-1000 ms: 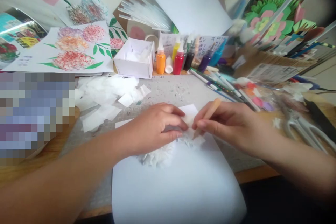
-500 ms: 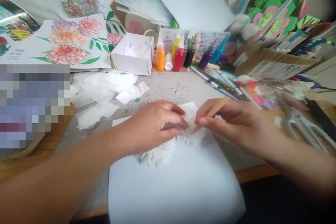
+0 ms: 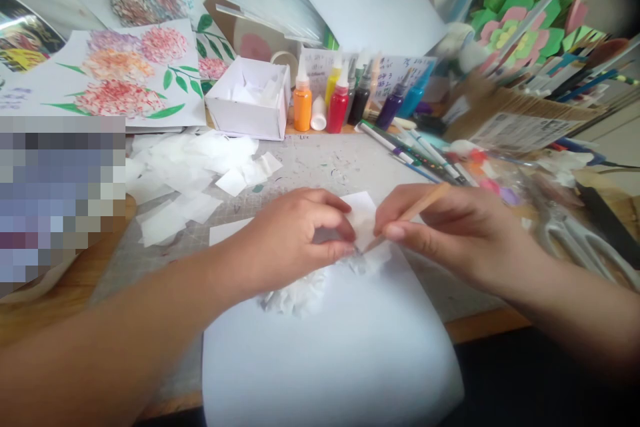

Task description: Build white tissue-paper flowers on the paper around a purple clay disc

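Note:
A large white paper sheet (image 3: 330, 360) lies in front of me, its near end hanging over the table edge. My right hand (image 3: 425, 227) grips a thin wooden stick (image 3: 425, 202) slantwise, its tip pointing down to the left. That tip meets thin white tissue paper (image 3: 363, 263) on the sheet. From the left, my left hand (image 3: 310, 227) pinches at the same tissue with curled fingers; its fingertips partly hide the contact. Below my left hand, a ruffled white tissue cluster (image 3: 295, 295) sits on the sheet, partly covered by the hand.
Loose white tissue pieces (image 3: 185, 167) lie at left on the grey cutting mat (image 3: 310, 160). Behind stand a white box (image 3: 247, 110) and several paint bottles (image 3: 303, 107). Pens (image 3: 405, 150), grey-handled scissors (image 3: 575, 240) and a cardboard box of brushes (image 3: 530, 123) are at right.
The stick leans slightly lower, and its tip has shifted a little. Both hands stay close together at the tissue. The whole view has moved slightly.

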A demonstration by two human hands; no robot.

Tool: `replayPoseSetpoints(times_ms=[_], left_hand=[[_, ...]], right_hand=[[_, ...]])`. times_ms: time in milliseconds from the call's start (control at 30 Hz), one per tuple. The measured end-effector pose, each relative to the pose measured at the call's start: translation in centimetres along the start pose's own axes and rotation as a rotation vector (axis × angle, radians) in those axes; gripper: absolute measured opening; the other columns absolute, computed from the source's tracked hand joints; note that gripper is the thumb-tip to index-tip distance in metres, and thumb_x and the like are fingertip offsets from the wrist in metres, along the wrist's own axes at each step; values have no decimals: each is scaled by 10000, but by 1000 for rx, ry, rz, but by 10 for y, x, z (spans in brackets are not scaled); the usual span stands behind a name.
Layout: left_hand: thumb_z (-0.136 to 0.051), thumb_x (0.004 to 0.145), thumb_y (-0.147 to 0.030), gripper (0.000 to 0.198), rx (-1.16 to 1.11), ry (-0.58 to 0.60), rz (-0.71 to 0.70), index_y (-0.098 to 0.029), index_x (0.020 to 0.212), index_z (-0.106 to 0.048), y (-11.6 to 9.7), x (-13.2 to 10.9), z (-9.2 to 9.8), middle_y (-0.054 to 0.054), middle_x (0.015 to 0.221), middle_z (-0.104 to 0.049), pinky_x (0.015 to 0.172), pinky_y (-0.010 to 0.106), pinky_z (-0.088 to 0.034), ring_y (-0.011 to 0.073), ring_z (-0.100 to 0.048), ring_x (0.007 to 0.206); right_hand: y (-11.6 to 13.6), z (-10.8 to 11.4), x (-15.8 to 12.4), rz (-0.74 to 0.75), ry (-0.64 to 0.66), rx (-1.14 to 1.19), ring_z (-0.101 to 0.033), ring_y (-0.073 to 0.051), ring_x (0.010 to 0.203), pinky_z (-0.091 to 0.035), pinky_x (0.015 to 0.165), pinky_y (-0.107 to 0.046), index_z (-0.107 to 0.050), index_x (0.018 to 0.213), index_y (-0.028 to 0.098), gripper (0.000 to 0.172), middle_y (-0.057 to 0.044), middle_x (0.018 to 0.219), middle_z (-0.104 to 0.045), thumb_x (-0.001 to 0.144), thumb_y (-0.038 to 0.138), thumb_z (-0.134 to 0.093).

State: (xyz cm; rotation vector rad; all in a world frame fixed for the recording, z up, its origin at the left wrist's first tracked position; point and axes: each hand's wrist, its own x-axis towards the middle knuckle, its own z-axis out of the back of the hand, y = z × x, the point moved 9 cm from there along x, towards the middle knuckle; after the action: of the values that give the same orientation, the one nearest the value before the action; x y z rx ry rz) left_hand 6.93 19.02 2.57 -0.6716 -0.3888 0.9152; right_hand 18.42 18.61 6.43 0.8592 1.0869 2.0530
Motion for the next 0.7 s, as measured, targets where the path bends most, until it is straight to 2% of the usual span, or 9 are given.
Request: replayPoseSetpoints(times_ms=[200, 367, 500, 700], left_hand=[[-617, 794, -322, 128, 0, -50, 25, -266, 780, -731, -6, 5, 0, -14, 1136, -653, 875, 337, -455, 195, -605, 1023], [-604, 801, -319, 147, 14, -22, 36, -249, 775, -731, -6, 7, 0, -8, 1088, -660, 846, 327, -459, 183, -618, 962], [-611, 792, -299, 128, 10, 12, 51, -268, 807, -735, -4, 6, -2, -10, 1111, -643, 865, 320, -451, 185, -597, 1010], [-683, 734, -323, 91, 90, -2, 65, -248, 777, -710, -5, 7, -4, 2, 1097, -639, 931, 391, -410, 213, -572, 1019]], right_hand=[[-5, 5, -2, -13, -21, 25, -640, -111, 720, -482, 636, -232, -639, 741, 209, 98, 13, 803, -704, 834, 201, -667], [-7, 7, -2, -26, -33, 34, -641, -121, 733, -495, 664, -246, -650, 751, 204, 86, 7, 810, -698, 833, 213, -673], [-12, 13, -2, -79, -54, 26, -636, -138, 752, -502, 680, -263, -661, 781, 187, 99, -13, 805, -679, 855, 251, -652], [-12, 8, -5, -70, -21, 17, -654, -180, 868, -517, 731, -292, -608, 744, 193, 142, -21, 834, -691, 856, 267, -654]])
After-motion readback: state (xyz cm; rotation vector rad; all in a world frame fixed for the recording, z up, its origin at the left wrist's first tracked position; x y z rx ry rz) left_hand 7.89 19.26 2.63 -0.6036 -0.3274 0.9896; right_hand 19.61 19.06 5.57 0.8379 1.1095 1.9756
